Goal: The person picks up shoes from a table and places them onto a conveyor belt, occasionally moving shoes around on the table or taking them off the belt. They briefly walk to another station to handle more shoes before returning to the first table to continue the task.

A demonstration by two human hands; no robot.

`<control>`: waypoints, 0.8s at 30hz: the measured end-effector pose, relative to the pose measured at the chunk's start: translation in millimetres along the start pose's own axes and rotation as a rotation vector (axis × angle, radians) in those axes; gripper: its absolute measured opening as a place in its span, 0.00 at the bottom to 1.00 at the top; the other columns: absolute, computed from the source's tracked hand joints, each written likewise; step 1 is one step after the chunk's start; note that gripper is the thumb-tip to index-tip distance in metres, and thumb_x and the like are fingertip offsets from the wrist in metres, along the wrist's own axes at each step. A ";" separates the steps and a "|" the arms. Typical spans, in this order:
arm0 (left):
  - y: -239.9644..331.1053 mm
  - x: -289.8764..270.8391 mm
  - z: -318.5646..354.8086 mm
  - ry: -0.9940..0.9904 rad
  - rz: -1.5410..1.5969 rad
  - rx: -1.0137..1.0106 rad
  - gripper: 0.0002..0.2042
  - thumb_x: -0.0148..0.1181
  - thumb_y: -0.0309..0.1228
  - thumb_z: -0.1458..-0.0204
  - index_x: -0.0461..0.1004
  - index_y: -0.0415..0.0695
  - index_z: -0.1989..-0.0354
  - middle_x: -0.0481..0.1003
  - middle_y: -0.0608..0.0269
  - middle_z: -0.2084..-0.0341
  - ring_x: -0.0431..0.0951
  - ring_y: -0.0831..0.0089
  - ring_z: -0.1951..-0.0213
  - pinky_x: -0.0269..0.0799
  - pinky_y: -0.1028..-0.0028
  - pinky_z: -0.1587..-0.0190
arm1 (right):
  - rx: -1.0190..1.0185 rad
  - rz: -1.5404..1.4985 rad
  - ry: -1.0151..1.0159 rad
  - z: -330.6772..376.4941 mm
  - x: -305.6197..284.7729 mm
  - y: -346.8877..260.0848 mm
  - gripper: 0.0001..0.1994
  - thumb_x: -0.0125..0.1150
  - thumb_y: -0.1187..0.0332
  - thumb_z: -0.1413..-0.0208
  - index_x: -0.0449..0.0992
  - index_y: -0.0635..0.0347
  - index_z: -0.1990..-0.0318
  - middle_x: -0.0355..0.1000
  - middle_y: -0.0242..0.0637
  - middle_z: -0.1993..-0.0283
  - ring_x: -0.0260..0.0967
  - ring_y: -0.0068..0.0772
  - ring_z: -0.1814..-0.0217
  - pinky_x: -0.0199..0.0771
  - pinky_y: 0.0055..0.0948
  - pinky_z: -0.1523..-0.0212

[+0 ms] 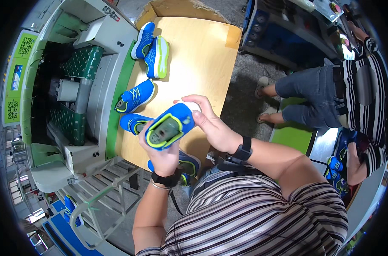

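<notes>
A blue sneaker (184, 116) with a yellow-green collar is held up over the table, a grey-green shoe last (166, 130) filling its opening. My left hand (163, 154) grips it round the heel end. My right hand (210, 124) holds the toe end, thumb on top, its other fingers partly hidden behind the shoe. Left of them on the table lie another blue sneaker (133, 122), partly covered by my left hand, and a laced blue sneaker (138, 94). More blue footwear (189, 162) shows at the near edge, partly hidden by my left wrist.
Two blue sneakers (157, 59) lie together at the far left of the wooden table (194, 51). Cardboard (194, 9) edges its far end. A large machine (79, 94) stands on the left, a metal rack (102, 205) below it. At right another person (360, 85) stands.
</notes>
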State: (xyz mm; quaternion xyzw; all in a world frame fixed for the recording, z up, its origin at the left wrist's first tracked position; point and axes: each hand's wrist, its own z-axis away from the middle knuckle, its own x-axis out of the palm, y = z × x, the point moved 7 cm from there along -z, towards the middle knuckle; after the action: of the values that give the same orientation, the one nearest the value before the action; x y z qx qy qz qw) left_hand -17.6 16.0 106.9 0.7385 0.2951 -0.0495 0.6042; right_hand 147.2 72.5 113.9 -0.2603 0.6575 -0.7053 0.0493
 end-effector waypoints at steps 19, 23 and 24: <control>-36.7 59.3 -14.1 -0.689 -0.574 0.034 0.19 0.60 0.41 0.46 0.72 0.45 0.49 0.72 0.54 0.48 0.69 0.55 0.43 0.55 0.52 0.37 | 0.133 0.713 -0.204 17.0 -88.1 135.4 0.18 0.57 0.62 0.38 0.73 0.61 0.43 0.71 0.52 0.43 0.69 0.47 0.41 0.67 0.36 0.40; -92.7 72.6 1.3 -0.552 -0.678 -0.214 0.33 0.64 0.58 0.56 0.72 0.44 0.48 0.67 0.43 0.45 0.59 0.42 0.38 0.37 0.33 0.35 | 0.429 0.775 -0.080 -1.5 -61.9 129.4 0.23 0.65 0.55 0.44 0.75 0.65 0.48 0.73 0.54 0.48 0.72 0.49 0.45 0.72 0.38 0.46; -91.2 72.2 -0.4 -0.515 -0.706 -0.217 0.32 0.63 0.56 0.54 0.73 0.44 0.48 0.67 0.44 0.46 0.59 0.43 0.38 0.37 0.33 0.34 | 0.400 0.802 -0.011 -3.9 -59.2 132.0 0.23 0.65 0.53 0.46 0.76 0.63 0.51 0.75 0.56 0.53 0.73 0.55 0.48 0.72 0.43 0.48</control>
State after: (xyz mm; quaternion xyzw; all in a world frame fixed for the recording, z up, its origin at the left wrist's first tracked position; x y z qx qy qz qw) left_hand -3.7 52.2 -2.7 0.4885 0.3722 -0.4036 0.6782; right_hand 160.4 83.2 -29.8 0.0261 0.5567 -0.7424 0.3720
